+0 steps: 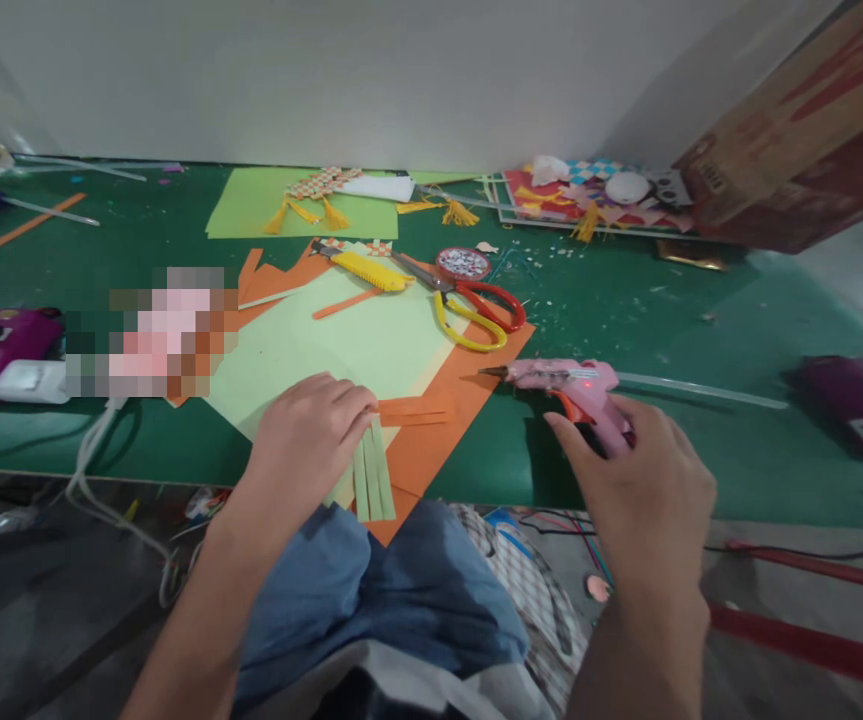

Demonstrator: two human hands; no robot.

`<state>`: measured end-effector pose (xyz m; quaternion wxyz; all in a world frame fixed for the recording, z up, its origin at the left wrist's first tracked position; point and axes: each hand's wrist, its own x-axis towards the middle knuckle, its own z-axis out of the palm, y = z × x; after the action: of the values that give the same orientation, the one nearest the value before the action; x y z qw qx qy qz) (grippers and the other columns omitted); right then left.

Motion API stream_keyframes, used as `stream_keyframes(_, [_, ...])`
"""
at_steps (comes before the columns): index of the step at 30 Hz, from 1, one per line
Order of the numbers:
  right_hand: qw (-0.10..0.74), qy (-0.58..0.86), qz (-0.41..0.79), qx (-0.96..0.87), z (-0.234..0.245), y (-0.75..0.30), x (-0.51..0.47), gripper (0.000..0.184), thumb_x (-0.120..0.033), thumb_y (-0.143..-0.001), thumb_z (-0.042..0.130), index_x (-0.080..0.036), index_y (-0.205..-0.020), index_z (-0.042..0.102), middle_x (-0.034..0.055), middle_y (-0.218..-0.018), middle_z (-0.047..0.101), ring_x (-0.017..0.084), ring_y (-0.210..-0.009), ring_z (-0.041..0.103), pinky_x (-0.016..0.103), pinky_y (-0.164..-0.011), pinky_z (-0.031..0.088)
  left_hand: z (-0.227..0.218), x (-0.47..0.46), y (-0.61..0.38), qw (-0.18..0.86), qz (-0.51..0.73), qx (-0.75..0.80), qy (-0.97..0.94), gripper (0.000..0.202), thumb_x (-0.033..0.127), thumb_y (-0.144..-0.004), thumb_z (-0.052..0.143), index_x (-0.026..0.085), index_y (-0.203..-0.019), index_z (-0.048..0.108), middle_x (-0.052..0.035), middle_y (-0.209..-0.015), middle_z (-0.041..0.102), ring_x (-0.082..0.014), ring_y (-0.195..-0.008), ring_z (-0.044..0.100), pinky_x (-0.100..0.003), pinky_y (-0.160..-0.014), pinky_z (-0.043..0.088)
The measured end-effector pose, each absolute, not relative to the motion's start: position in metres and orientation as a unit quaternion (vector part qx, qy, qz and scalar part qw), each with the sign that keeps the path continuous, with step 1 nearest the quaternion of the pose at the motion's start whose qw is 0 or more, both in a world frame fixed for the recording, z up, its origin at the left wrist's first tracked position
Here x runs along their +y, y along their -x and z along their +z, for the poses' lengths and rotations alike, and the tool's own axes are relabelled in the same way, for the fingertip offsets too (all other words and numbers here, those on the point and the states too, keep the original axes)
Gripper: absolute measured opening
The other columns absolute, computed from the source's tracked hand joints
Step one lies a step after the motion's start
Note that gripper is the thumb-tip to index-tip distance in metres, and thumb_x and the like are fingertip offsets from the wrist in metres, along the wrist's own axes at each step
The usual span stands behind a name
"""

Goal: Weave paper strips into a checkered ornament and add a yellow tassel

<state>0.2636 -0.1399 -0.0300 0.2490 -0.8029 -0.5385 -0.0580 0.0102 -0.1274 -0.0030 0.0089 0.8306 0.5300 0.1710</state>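
Note:
My left hand pinches the joined ends of green paper strips and orange paper strips. The green strips point toward me, the orange ones to the right. Under them lie a pale green paper sheet and an orange paper sheet. My right hand is at the handle of a pink glue gun, its thumb near the orange trigger. The nozzle points left and a clear glue stick sticks out behind. How firmly the fingers wrap the handle is partly hidden.
Scissors with red and yellow handles and a yellow cutter knife lie on the sheets. Behind are a round dish, woven paper pieces with yellow tassels and a brown bag. Purple power strips stand at both sides.

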Motion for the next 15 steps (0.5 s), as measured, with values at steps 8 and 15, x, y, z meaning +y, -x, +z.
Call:
stream_keyframes(8, [0.249, 0.805, -0.033, -0.538, -0.0255, -0.2599, -0.1416, 0.061, -0.063, -0.076, 0.041, -0.013, -0.104, 0.062, 0.0175, -0.096, 0.067, 0.032, -0.087, 0.059, 0.040, -0.069, 0.043, 0.0020, -0.1271, -0.0103, 0.018, 0.135, 0.540, -0.831, 0.013, 0.023, -0.089, 0.055, 0.020, -0.082, 0.065, -0.0020, -0.081, 0.070, -0.0194, -0.079, 0.062, -0.030, -0.065, 0.042])
stream_keyframes(15, [0.246, 0.812, -0.013, -0.529, -0.0223, -0.2583, -0.1420, 0.058, -0.060, -0.074, 0.044, -0.014, -0.104, 0.061, 0.0176, -0.098, 0.066, 0.032, -0.090, 0.057, 0.041, -0.070, 0.043, 0.0047, -0.1284, -0.0103, 0.023, 0.127, 0.541, -0.831, 0.013, 0.023, -0.089, 0.055, 0.020, -0.083, 0.066, -0.0026, -0.083, 0.071, -0.0196, -0.079, 0.062, -0.030, -0.064, 0.042])
